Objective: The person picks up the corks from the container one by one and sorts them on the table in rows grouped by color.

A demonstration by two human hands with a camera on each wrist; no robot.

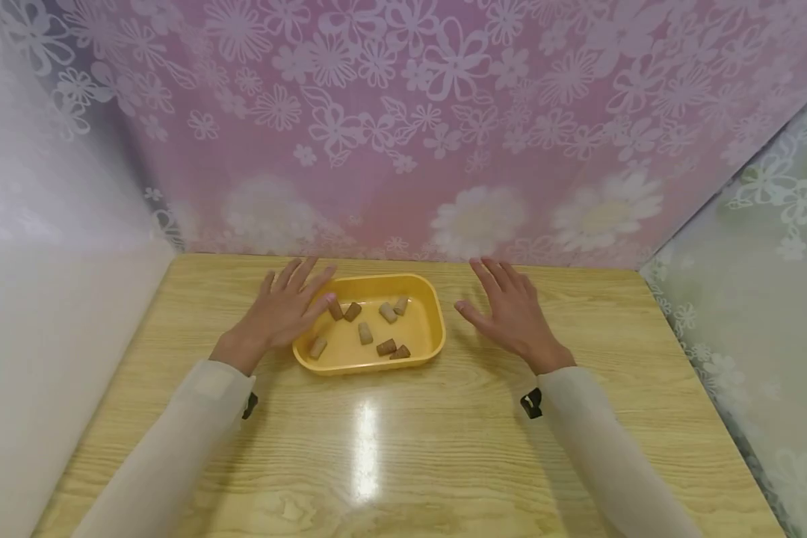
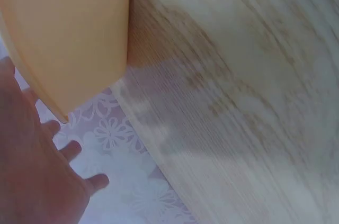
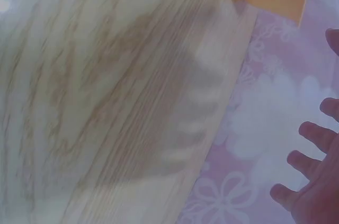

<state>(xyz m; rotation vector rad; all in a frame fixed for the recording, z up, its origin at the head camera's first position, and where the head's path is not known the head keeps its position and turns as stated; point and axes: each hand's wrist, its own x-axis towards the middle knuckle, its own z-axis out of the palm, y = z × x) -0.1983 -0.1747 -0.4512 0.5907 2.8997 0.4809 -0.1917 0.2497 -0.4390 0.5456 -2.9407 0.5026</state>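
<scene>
A yellow rectangular tray [image 1: 420, 317] with rounded corners lies on the table. Inside it are scattered several short cylindrical pieces [image 1: 365, 333], some pale tan and some darker brown, like small corks. My left hand [image 1: 276, 317] hovers at the tray's left end, fingers spread and thumb overlapping the rim in the head view. To the tray's right, my right hand [image 1: 514, 314] is held apart from it with fingers extended and nothing in it. The left wrist view shows the tray's outer wall [image 2: 69, 33] beside the left hand [image 2: 37, 166].
The wood-grain table [image 1: 444, 448] runs back to a pink flowered curtain [image 1: 390, 149]. A white panel [image 1: 54, 336] stands along the left side, and a pale flowered sheet [image 1: 767, 314] along the right. Dark bands show at both cuffs.
</scene>
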